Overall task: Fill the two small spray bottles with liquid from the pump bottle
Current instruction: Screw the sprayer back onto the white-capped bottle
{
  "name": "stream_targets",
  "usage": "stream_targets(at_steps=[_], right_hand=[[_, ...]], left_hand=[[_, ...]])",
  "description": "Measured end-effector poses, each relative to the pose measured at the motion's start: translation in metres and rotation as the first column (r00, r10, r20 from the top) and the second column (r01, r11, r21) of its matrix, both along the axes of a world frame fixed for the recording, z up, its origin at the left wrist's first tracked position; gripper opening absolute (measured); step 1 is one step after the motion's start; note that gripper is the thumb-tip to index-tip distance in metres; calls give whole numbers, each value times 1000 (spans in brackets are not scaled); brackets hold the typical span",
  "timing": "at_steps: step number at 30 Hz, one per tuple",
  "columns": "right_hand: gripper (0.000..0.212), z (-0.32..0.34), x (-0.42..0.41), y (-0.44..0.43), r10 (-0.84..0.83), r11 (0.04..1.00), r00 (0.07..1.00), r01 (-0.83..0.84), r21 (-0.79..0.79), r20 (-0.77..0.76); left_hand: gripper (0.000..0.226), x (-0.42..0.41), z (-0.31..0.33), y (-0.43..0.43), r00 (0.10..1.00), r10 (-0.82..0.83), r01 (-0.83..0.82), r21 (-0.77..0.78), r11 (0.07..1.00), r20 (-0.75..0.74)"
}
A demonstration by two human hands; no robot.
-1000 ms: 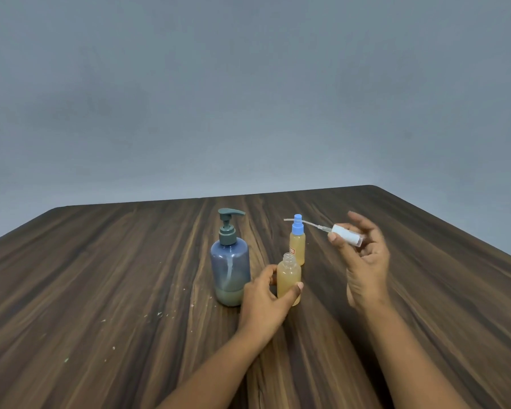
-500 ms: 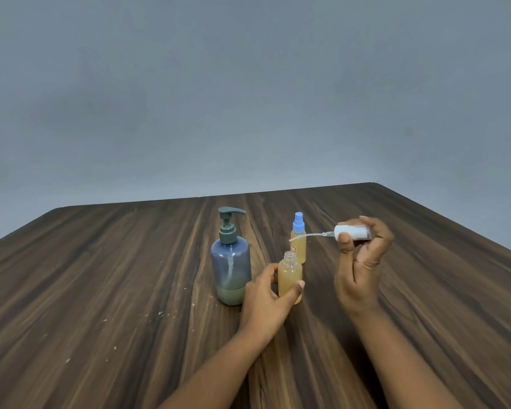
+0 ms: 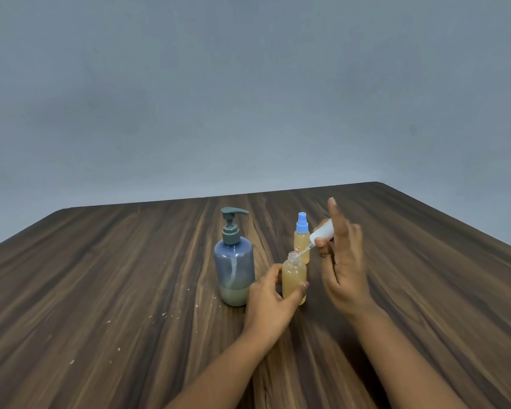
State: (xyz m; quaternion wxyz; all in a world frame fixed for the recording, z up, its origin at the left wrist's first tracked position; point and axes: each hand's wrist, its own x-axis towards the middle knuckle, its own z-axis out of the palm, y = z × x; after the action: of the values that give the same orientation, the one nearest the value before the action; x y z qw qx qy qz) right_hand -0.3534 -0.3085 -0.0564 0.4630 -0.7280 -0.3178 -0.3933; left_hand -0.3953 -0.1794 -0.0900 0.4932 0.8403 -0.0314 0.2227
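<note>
My left hand [image 3: 267, 302] grips an open small bottle [image 3: 293, 276] of amber liquid that stands on the table. My right hand [image 3: 341, 261] pinches a white spray cap [image 3: 322, 234] between thumb and fingers, tilted down to the left. The tip of its thin dip tube [image 3: 303, 251] is at the open bottle's mouth. Behind stands a second small amber bottle [image 3: 302, 245] with a blue spray cap on. To the left is the blue-grey pump bottle [image 3: 234, 262] with a little pale liquid at its bottom.
The dark wood-grain table [image 3: 101, 290] carries small white specks in front of and left of the pump bottle. Its far edge runs behind the bottles against a plain grey wall [image 3: 248, 98].
My right hand has swung the white spray cap from level down toward the open bottle, bringing the tube tip to its mouth. My left hand has kept its hold on the bottle.
</note>
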Motion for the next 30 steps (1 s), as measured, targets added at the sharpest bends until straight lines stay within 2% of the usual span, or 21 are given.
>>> stream_targets(at_steps=[2,5,6,11,14,17,21,26,30], right_hand=[[55,1,1,3,52,996,994,-58,-66,-100],[43,2,2,11,66,962,975,-119,-245,-214],[40,1,2,15,76,957,968,-138,-254,-239],[33,-3,-3,19,261,965,902,-255,63,-343],[31,-3,-5,17,342,937,872,-291,192,-349],[35,-8,-1,21,294,948,895,-227,224,-336],[37,-15,2,29,174,978,931,-127,165,-320],[57,-22,2,25,292,945,884,-207,252,-366],[56,-18,0,25,213,960,929,-140,244,-304]], left_hand=[[18,-1,0,0,1000,0,0,-8,1000,2],[18,-2,1,0,1000,-13,12,-34,999,-18],[19,-2,2,0,1000,-13,12,-37,999,-23],[34,0,0,2,1000,-20,20,-15,1000,-20],[19,0,2,0,999,-21,20,-21,1000,-26],[21,-2,4,-2,1000,-8,7,-30,1000,-21],[38,-2,2,-1,999,18,-18,-7,1000,-37],[19,-2,2,1,999,24,-25,-23,999,-39],[24,-3,3,-1,998,23,-25,-24,999,-53]])
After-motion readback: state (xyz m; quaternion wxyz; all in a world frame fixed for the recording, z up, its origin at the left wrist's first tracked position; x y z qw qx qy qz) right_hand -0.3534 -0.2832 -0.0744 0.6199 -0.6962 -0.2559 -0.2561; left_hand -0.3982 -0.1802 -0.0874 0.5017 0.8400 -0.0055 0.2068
